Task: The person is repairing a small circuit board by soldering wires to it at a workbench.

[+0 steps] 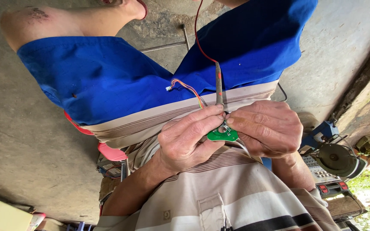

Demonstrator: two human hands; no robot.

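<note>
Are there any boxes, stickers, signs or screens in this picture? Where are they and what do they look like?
No screens, signs or sure stickers.
Pale yellow flat box or board: bottom left corner on the concrete floor, plain; whether it is a package is unclear.
Grey keypad-like panel: right side, beside a round grey power-tool disc, rows of small pale buttons.

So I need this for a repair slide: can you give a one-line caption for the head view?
Two hands pinch a small green circuit board beside a probe with red lead.
</note>
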